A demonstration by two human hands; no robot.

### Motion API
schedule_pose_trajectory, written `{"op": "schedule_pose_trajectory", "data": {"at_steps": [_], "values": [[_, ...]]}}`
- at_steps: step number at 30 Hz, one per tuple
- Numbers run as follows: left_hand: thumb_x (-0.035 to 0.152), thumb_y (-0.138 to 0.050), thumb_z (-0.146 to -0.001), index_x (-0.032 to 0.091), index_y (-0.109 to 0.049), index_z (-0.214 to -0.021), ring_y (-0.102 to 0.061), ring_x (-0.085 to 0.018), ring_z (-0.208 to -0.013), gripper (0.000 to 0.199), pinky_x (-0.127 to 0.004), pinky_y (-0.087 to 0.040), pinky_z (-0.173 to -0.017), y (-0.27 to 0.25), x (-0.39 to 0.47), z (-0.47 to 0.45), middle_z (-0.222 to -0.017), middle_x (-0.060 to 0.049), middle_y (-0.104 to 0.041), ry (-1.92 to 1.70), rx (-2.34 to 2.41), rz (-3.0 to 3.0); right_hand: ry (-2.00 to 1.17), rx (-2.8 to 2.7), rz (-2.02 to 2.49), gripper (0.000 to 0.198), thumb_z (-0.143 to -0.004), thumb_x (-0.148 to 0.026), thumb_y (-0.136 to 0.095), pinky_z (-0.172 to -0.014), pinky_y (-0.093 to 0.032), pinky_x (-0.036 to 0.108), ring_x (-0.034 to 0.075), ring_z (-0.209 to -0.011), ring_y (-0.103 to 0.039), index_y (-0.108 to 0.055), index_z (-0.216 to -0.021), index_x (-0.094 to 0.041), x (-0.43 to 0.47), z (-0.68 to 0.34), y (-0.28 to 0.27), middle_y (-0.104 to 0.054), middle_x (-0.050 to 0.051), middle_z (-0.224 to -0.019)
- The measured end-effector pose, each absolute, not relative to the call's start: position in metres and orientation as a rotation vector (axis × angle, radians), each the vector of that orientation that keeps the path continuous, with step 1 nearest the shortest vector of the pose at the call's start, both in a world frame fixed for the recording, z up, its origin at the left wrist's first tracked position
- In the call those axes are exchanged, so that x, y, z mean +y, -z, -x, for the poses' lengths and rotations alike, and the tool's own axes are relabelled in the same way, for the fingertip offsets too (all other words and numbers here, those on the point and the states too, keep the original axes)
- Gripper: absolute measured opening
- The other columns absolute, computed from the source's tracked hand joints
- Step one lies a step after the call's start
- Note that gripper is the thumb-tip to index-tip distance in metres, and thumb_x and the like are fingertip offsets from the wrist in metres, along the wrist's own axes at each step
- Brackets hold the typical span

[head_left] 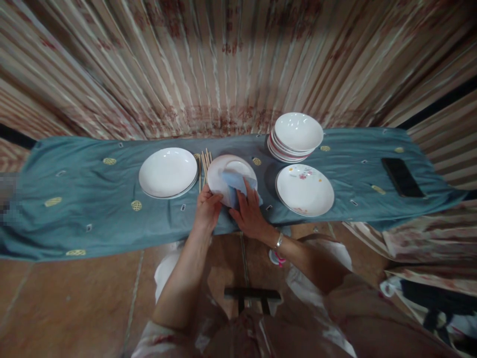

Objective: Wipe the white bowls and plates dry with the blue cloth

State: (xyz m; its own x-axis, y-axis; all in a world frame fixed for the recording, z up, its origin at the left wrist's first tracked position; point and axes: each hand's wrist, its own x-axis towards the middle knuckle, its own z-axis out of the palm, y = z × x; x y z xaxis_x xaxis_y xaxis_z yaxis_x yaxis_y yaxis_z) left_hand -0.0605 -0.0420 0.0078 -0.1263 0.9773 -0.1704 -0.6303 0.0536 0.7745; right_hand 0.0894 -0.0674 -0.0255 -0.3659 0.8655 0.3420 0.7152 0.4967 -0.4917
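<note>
A white plate [216,174], tilted toward me, shows its underside with a raised ring. My left hand [209,206] grips its lower left edge, thumb on the near face. Pressed against the plate is a light blue cloth [234,180], and my right hand [249,211] holds this cloth with the fingers over it. Just left of the plate lie several wooden chopsticks [205,161], partly hidden behind it. To the left sits a short stack of white plates [167,172]. On the right is another stack of plates [305,191] with a flower pattern.
Several stacked bowls [298,132] stand at the back right, behind the flowered plates. A dark phone [402,177] lies near the right end of the narrow table, which has a teal cloth [93,199]. Pleated curtains [223,64] hang close behind.
</note>
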Motion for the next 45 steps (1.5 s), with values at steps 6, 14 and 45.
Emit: {"op": "schedule_pose_trajectory", "data": {"at_steps": [6, 14, 45], "values": [[0.010, -0.078, -0.056, 0.019, -0.068, -0.088, -0.065, -0.011, -0.069, 0.035, -0.023, -0.051, -0.068, -0.009, -0.042, 0.062, -0.080, 0.001, -0.073, -1.463, 0.863, -0.528, -0.316, -2.247, 1.260, 0.056, -0.100, -0.038, -0.048, -0.117, -0.030, 0.071, 0.039, -0.156, -0.021, -0.043, -0.147, -0.008, -0.072, -0.086, 0.027, -0.026, 0.029, -0.165], [0.006, -0.074, -0.052, 0.019, -0.064, -0.081, -0.061, -0.010, -0.067, 0.033, -0.021, -0.048, -0.068, -0.011, -0.043, 0.060, -0.074, 0.004, -0.068, -1.487, 0.880, -0.553, -0.215, -2.328, 1.104, 0.050, -0.101, -0.043, -0.048, -0.117, -0.030, 0.070, 0.040, -0.155, -0.025, -0.055, -0.134, -0.006, -0.073, -0.081, 0.025, -0.028, 0.032, -0.163], [0.010, -0.079, -0.057, 0.024, -0.069, -0.109, -0.069, -0.016, -0.082, 0.055, -0.027, -0.053, -0.074, -0.016, -0.047, 0.056, -0.091, -0.001, -0.074, -1.449, 0.798, -0.621, -0.263, -2.197, 1.265, 0.053, -0.105, -0.038, -0.035, -0.124, -0.024, 0.059, 0.031, -0.154, -0.030, -0.046, -0.149, -0.012, -0.001, -0.075, -0.007, -0.036, 0.019, -0.163]]}}
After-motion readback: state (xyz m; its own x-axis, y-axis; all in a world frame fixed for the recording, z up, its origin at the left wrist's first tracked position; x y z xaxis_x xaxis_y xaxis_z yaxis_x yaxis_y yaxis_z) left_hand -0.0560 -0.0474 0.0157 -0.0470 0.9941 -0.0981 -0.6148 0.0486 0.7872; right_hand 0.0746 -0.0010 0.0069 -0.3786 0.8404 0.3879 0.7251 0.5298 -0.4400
